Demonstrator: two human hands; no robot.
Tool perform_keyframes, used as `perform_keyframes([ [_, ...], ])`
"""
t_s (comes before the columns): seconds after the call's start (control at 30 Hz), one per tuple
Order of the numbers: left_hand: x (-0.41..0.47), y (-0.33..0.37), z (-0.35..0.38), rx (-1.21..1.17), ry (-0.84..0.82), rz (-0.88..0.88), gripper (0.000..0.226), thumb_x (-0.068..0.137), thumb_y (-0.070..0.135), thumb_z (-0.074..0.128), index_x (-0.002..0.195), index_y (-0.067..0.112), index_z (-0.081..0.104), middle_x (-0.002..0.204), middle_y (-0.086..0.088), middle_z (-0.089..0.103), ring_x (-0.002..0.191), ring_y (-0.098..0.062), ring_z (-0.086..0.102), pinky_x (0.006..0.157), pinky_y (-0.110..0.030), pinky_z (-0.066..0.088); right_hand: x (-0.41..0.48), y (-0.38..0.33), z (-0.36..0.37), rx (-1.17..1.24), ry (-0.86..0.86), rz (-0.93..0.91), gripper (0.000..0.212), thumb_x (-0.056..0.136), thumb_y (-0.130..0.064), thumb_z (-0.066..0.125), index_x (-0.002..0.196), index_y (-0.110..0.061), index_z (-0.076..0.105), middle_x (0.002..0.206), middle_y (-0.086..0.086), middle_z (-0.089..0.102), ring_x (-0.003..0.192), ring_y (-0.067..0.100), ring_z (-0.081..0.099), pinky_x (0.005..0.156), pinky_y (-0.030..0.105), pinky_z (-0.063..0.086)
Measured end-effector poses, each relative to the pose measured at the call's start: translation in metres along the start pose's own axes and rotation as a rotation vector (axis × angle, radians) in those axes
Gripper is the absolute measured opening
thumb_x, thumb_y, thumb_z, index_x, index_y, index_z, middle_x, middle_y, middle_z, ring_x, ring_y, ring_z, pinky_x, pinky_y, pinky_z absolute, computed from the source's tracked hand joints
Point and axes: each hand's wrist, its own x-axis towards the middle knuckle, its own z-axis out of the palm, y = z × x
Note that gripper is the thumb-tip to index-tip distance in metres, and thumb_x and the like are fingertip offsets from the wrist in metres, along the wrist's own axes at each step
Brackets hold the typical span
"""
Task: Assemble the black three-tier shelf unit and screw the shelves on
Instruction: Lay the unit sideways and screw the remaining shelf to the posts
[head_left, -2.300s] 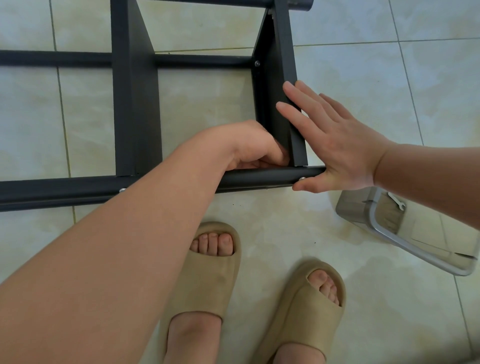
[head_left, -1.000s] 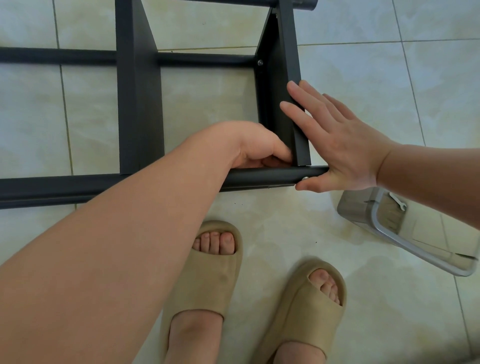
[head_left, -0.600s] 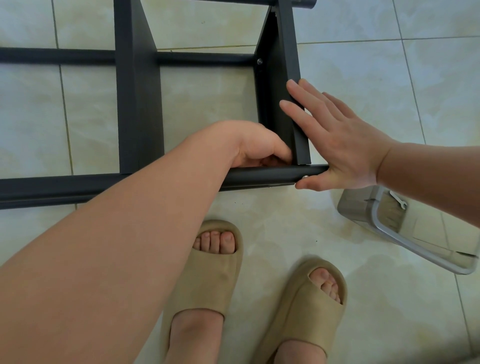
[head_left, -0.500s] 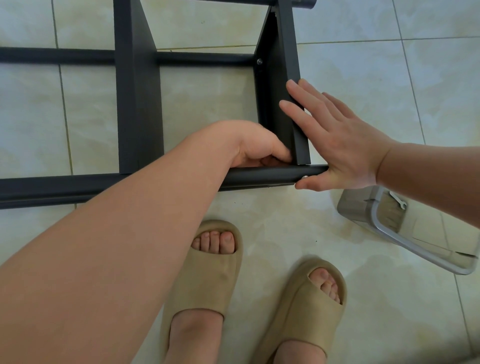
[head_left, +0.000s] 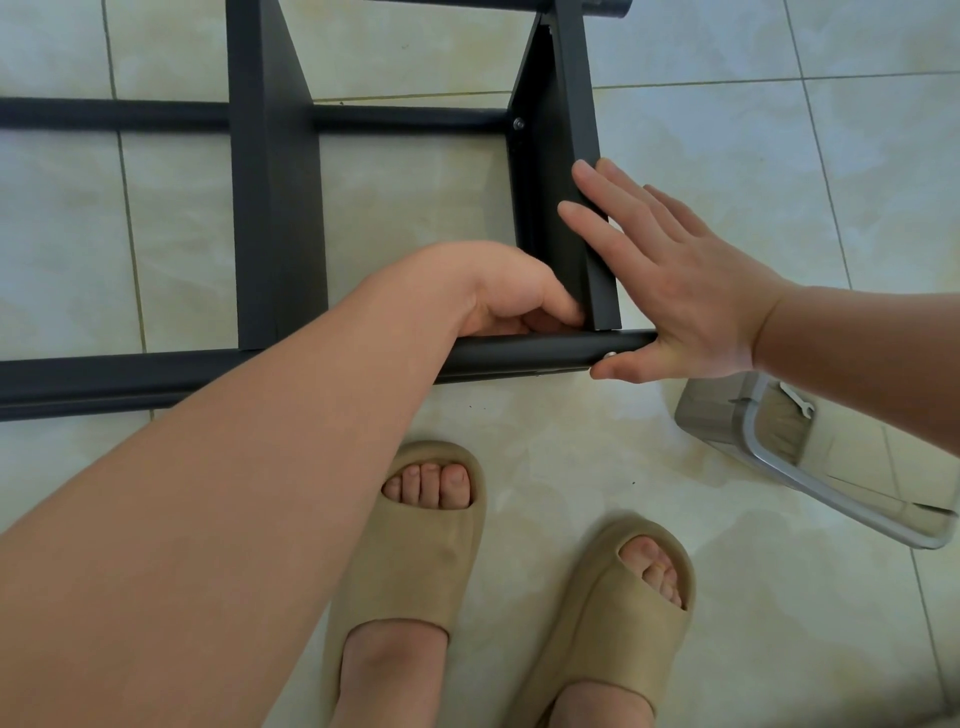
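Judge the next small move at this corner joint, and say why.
Probably tighten the screw at the end of the near tube. The right hand presses flat on the end shelf, thumb beside that screw; the left hand curls into the inside corner, its fingers hidden. A small wrench lies in the clear bin nearby.

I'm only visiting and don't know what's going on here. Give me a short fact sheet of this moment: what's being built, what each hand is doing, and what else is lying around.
Being built: black shelf unit, lying on the tiled floor
Left hand: fingers curled into the corner where the end shelf meets the near tube; whether they hold anything is hidden
Right hand: flat against the end shelf's outer face, thumb by a silver screw at the tube's end
Nearby: clear box with a small wrench inside; tan sandals
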Motion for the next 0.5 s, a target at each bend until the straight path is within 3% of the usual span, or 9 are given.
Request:
perform_keyframes([
  [0.13, -0.0029, 0.0024, 0.0003, -0.048, -0.038, -0.015, 0.019, 0.092, 0.007, 0.054, 0.089, 0.007, 0.073, 0.082, -0.011, 0.074, 0.07, -0.021, 0.071, 0.063, -0.027, 0.056, -0.0003, 0.0004, 0.0002, 0.001, 0.001, 0.0, 0.115, 0.081, -0.089, 0.031, 0.16, -0.009, 0.006, 0.169, 0.014, -0.005, 0.156, 0.033, -0.003, 0.121, 0.062, 0.019],
  [0.23, -0.002, 0.0019, 0.0031, 0.01, 0.027, 0.001, 0.014, 0.092, 0.011, 0.059, 0.09, 0.008, 0.073, 0.076, -0.008, 0.074, 0.063, -0.019, 0.07, 0.054, -0.024, 0.054, -0.0004, 0.0007, 0.0006, -0.001, 0.005, -0.003, 0.115, 0.081, -0.09, 0.029, 0.16, -0.01, 0.005, 0.169, 0.014, -0.005, 0.156, 0.034, -0.003, 0.12, 0.062, 0.019],
  [0.3, 0.0, 0.0006, 0.0033, 0.033, 0.048, 0.026, 0.012, 0.093, 0.01, 0.06, 0.093, 0.008, 0.072, 0.081, -0.011, 0.075, 0.069, -0.021, 0.071, 0.062, -0.028, 0.056, -0.0005, 0.0007, 0.001, 0.001, 0.006, -0.004, 0.115, 0.081, -0.09, 0.029, 0.161, -0.011, 0.004, 0.169, 0.014, -0.005, 0.156, 0.033, -0.003, 0.121, 0.062, 0.019],
  [0.4, -0.0003, 0.0003, 0.0025, 0.005, 0.032, 0.023, 0.014, 0.092, 0.006, 0.059, 0.093, 0.006, 0.073, 0.089, -0.013, 0.076, 0.084, -0.025, 0.072, 0.085, -0.038, 0.057, -0.0005, 0.001, 0.0014, 0.001, 0.008, -0.005, 0.115, 0.081, -0.089, 0.031, 0.16, -0.01, 0.005, 0.169, 0.014, -0.005, 0.156, 0.034, -0.003, 0.12, 0.062, 0.019],
  [0.5, -0.0015, 0.0006, 0.0001, -0.04, -0.016, 0.013, 0.017, 0.091, 0.004, 0.056, 0.09, 0.006, 0.073, 0.086, -0.013, 0.075, 0.082, -0.025, 0.071, 0.086, -0.038, 0.055, -0.001, 0.0013, 0.0019, -0.003, 0.011, -0.005, 0.115, 0.081, -0.088, 0.035, 0.16, -0.01, 0.005, 0.169, 0.015, -0.005, 0.156, 0.034, -0.003, 0.12, 0.062, 0.019],
])
